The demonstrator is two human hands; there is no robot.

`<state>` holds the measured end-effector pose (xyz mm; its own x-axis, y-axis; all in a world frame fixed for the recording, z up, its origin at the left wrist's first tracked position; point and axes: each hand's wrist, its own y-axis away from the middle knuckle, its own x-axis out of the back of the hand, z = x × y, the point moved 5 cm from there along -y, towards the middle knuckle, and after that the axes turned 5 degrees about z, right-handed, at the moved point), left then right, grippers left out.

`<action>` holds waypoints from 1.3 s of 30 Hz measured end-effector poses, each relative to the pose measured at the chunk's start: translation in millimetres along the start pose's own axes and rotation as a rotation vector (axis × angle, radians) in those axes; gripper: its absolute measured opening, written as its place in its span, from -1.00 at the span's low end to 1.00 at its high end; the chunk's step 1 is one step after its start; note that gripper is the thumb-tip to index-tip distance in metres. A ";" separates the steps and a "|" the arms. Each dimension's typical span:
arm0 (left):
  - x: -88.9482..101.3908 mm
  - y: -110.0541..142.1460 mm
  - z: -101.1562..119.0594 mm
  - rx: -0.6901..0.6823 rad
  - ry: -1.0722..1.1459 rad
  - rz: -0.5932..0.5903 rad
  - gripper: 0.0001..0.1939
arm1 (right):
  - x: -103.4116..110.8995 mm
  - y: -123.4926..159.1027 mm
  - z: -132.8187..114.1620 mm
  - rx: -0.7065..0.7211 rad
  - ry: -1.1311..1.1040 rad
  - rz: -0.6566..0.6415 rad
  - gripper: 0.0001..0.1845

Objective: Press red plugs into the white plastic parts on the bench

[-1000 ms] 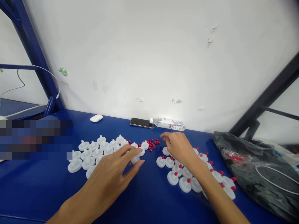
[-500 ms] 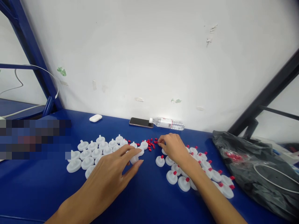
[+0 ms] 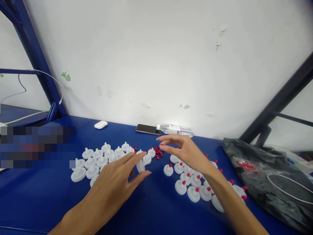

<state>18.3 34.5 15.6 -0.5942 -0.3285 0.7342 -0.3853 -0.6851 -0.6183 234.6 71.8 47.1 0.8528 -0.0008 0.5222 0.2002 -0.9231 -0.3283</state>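
Observation:
My left hand (image 3: 114,179) is closed on a white round spouted lid (image 3: 140,166), held tilted on its edge between thumb and fingers. Between the thumb and fingertips of my right hand (image 3: 187,150) is a small red cap (image 3: 161,145), raised just above a loose heap of red caps (image 3: 157,154). To the left, several white spouted lids (image 3: 92,171) stand with bare spouts up; my left hand covers part of that group. Under and beside my right forearm lie several white lids with red caps on their spouts (image 3: 193,194).
Along the wall lie a white earbud case (image 3: 101,124), a phone (image 3: 144,129) and a clear plastic bottle (image 3: 174,129). At the right, a dark plastic bag (image 3: 266,192) carries a clear bag of red pieces (image 3: 246,165) and a white cable. Blue frame posts rise left.
My right hand has lifted from the red heap and moved slightly left, with a red cap between its fingertips. My left hand keeps its lid, now turned more on edge.

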 end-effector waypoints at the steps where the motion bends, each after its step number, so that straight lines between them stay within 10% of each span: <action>1: 2.1 -0.4 1.1 -0.010 -0.012 0.016 -0.55 | -4.5 2.0 -5.9 0.010 -0.080 -0.057 -0.78; 21: 22.8 1.8 17.5 -0.113 0.012 0.231 -0.61 | -40.8 12.1 -1.5 -0.108 -0.662 -0.267 -0.86; 28: 28.0 7.8 29.8 -0.312 0.003 0.263 -0.69 | -65.4 27.4 -14.7 -0.157 -0.950 -0.635 -0.35; 39: 24.5 11.9 28.4 -0.262 0.044 0.269 -0.71 | -75.6 29.1 -20.7 -0.047 -0.929 -0.536 -0.47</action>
<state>19.2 -0.2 34.2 -0.7265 -0.4414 0.5267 -0.3755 -0.3868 -0.8422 166.0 37.0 14.3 0.6961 0.6834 -0.2201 0.6557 -0.7300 -0.1929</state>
